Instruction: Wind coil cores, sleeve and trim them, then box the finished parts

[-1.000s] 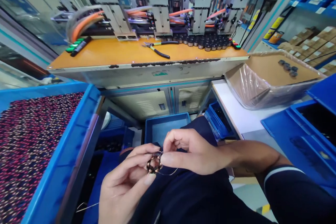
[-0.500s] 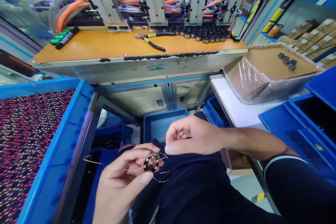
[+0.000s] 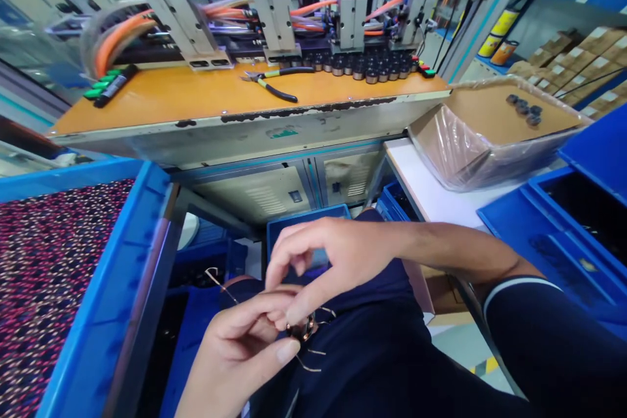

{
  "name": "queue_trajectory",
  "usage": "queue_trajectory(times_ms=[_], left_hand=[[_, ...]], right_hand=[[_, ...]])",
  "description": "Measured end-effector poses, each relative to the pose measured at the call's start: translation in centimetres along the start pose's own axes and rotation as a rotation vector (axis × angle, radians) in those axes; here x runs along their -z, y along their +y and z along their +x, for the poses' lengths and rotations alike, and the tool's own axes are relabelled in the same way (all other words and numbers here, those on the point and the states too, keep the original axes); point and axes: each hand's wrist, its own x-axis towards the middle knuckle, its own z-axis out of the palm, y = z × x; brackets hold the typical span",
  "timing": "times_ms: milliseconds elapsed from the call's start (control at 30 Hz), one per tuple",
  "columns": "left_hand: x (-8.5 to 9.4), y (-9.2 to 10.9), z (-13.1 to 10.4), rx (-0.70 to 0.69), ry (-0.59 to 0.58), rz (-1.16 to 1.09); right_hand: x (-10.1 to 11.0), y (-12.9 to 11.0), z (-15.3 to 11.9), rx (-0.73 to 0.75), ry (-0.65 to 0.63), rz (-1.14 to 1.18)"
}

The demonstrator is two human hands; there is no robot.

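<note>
A small motor stator (image 3: 307,328), ring-shaped with copper windings, is held low in front of my lap. My left hand (image 3: 245,346) pinches it between thumb and fingers. Thin wire leads (image 3: 313,369) stick out at its right, and a longer bent lead (image 3: 211,274) reaches up to the left. From above, my right hand (image 3: 328,261) comes over the stator, its thumb pressed on the near upper edge. The right index fingertip is partly hidden behind my left fingers; the other right fingers are curled. Much of the stator is covered by both hands.
At left stands a blue bin (image 3: 142,202) of wound parts. Pliers (image 3: 272,81), markers (image 3: 115,83) and several dark cylindrical parts (image 3: 372,72) lie on the orange bench (image 3: 196,101) below the machine. A plastic-lined carton (image 3: 455,144) sits at right, near blue trays (image 3: 543,228).
My right hand has moved left and over the stator, with its thumb now on it. The stator has turned and shifted slightly right and down. The long left lead now points higher.
</note>
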Motion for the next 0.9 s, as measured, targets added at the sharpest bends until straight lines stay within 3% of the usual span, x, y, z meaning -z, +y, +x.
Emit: queue_trajectory(times_ms=[67,133,300,400,533,633,767,900], left_hand=[[-0.3,0.1,0.1,-0.004,0.006,0.003],[-0.3,0.0,-0.1,0.012,0.023,0.013],[0.4,-0.7,-0.9,0.014,0.137,-0.032],[0.6,-1.4,-1.1,-0.035,0.178,-0.066],[0.6,-1.6,-0.7,-0.072,0.114,-0.062],[0.6,-1.6,-0.6,-0.069,0.107,-0.027],[0.8,-1.8,-0.8,-0.053,0.098,-0.032],[0.9,-2.2,-1.2,-0.023,0.079,-0.123]], right_hand=[[-0.3,0.3,0.8,0.074,-0.085,0.002],[-0.8,0.5,1.1,0.073,-0.073,0.035],[-1.9,0.0,-0.1,-0.108,0.194,0.106],[-2.1,-0.8,-1.0,-0.239,0.260,0.140],[-2.1,-1.7,-1.3,-0.336,0.215,0.202],[-1.8,-2.1,-1.0,-0.365,0.157,0.117],[-1.8,-2.5,-0.8,-0.340,0.139,-0.042],[-2.2,-2.5,-1.0,-0.303,0.120,-0.019]])
